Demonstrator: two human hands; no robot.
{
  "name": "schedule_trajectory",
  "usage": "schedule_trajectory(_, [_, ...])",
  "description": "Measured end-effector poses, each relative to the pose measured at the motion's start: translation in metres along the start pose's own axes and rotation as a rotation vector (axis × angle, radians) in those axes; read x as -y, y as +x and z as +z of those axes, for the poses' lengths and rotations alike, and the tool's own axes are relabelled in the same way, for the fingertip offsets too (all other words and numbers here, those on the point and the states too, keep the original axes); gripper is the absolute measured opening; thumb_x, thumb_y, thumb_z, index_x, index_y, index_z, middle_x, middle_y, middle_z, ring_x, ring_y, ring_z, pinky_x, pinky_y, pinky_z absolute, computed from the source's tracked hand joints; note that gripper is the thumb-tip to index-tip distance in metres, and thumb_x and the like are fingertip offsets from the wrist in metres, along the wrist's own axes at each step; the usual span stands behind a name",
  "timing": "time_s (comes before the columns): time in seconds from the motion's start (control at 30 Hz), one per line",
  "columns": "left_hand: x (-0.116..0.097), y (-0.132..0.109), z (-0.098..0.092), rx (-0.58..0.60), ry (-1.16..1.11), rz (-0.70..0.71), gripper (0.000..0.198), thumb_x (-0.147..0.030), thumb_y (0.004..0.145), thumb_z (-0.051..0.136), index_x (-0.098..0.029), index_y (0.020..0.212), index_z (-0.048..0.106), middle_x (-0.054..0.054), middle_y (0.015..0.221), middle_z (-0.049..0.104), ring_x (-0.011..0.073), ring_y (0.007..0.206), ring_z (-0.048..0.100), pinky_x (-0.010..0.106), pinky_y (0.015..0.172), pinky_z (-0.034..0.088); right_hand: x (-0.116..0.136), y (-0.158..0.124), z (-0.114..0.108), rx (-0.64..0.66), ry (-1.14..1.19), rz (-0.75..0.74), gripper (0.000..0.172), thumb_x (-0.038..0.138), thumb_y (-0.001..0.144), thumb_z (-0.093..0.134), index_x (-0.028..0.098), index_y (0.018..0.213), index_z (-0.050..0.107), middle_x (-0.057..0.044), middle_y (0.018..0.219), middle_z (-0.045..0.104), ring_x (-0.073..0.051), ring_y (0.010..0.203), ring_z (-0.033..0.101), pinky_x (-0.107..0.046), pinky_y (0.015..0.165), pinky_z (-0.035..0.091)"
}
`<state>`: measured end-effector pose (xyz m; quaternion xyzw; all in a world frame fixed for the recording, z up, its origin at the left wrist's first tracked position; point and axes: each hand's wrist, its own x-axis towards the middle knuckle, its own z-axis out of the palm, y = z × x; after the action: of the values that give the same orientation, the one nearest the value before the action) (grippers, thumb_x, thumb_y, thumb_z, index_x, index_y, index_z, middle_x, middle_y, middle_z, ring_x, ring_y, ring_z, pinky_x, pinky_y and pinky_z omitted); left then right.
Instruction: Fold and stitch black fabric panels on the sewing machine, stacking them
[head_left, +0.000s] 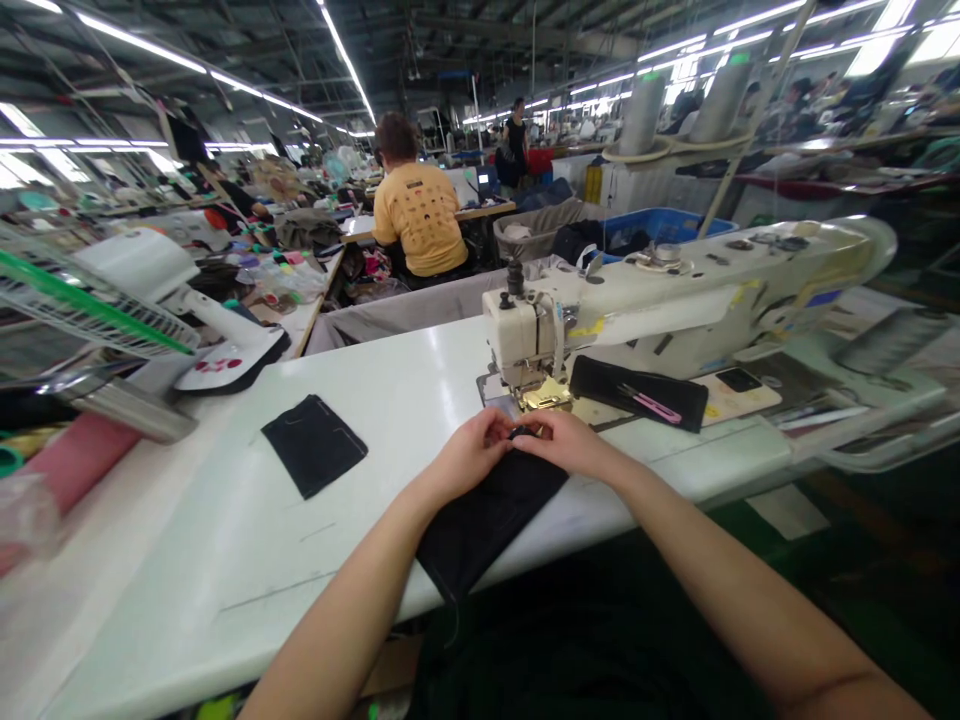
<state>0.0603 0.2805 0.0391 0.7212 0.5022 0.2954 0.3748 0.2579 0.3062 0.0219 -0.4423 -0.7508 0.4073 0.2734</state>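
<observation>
A black cloth [491, 515] is laid at the near edge of the table [397, 390]; its far end is pinched in curled fingers by left hand [476, 450] and right hand [568, 442], before the sewing machine [622, 310]; beyond, a yellow-shirted person [420, 215] is seen.

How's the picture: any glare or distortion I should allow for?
Head view: glare on the white tabletop; head view: ceiling lights burn out to white; head view: toward the edges things look stretched; head view: the front black cloth shows little detail.
</observation>
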Motion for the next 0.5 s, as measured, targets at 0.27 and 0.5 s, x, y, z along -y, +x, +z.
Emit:
schedule_trajectory(0.27, [-0.004, 0.002, -0.002, 0.011, 0.138, -0.045, 0.011, -0.018, 0.083, 0.058, -0.018, 0.09, 0.066, 0.004, 0.087, 0.07, 0.0198, 0.083, 0.063, 0.033, 0.08, 0.05, -0.01, 0.011, 0.008, -0.131, 0.092, -0.01, 0.017, 0.032, 0.089, 0.06, 0.018, 0.08, 0.067, -0.001, 0.077, 0.069, -0.017, 0.075, 0.062, -0.027, 0.069, 0.045])
schedule_trajectory(0.5, [-0.002, 0.002, -0.002, 0.034, 0.088, -0.066, 0.018, -0.016, 0.083, 0.057, -0.019, 0.093, 0.072, 0.003, 0.092, 0.074, 0.0205, 0.089, 0.066, 0.032, 0.084, 0.052, -0.011, 0.011, 0.004, -0.1, 0.027, 0.0, 0.035, 0.037, 0.099, 0.044, 0.02, 0.07, 0.056, 0.002, 0.057, 0.054, -0.016, 0.06, 0.055, -0.026, 0.061, 0.039])
